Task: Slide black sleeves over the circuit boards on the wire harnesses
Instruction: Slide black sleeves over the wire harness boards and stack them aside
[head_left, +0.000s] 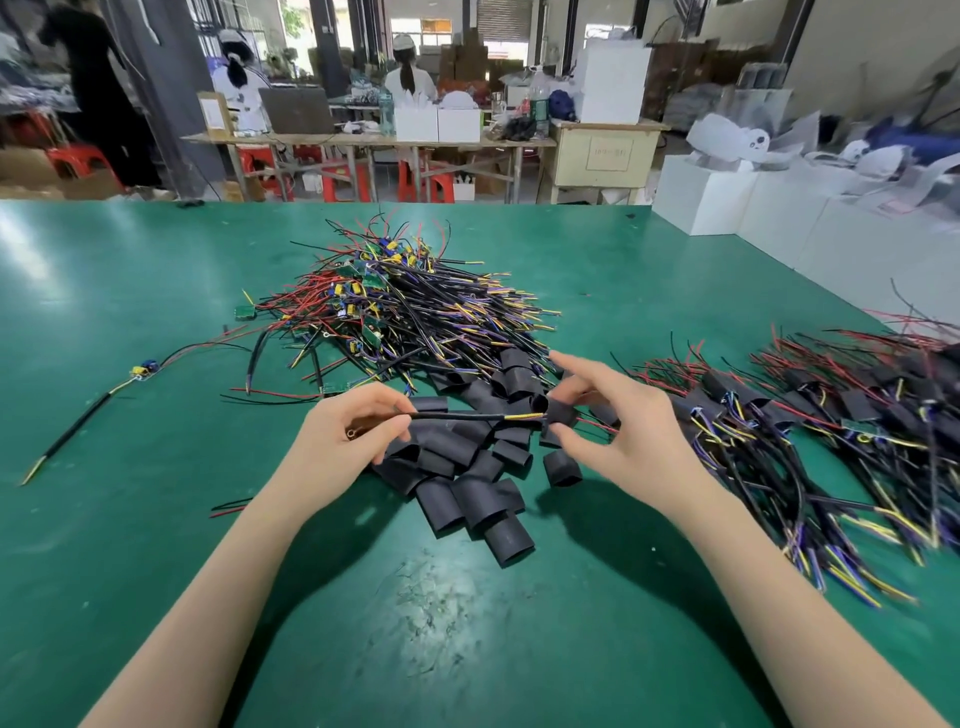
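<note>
A person works at a green desk (130, 519), both bare forearms reaching in from the near edge. The left hand (345, 436) pinches the black-jacketed end of one wire harness (457, 416) between thumb and curled fingers (387, 410), with a small ring terminal (351, 432) showing just beside the thumb. The harness runs level to the right, where its yellow and blue leads enter a black sleeve (560, 415) held by the right hand (631, 431). That hand's thumb and middle fingers close on the sleeve while its index finger (571, 364) stretches out straight above. Thin red wires stick out to the right of the sleeve; whether the circuit board is inside it cannot be told.

Directly under and between the hands lies a heap of loose black sleeves (467, 493), short flattened tubes spilling toward the near side. Beyond it, toward the far middle of the desk, sits a big tangled pile of bare harnesses (410, 306) with small green circuit boards (245, 312) and yellow and blue parts among red and black wires. To the right lies a pile of sleeved harnesses (810, 415). One single harness (88, 415) lies apart at the left.

White boxes (727, 202) stand at the far right edge, and past the desk two seated workers (410, 78) face away at a wooden table (363, 137) with red stools (337, 182) beneath.
</note>
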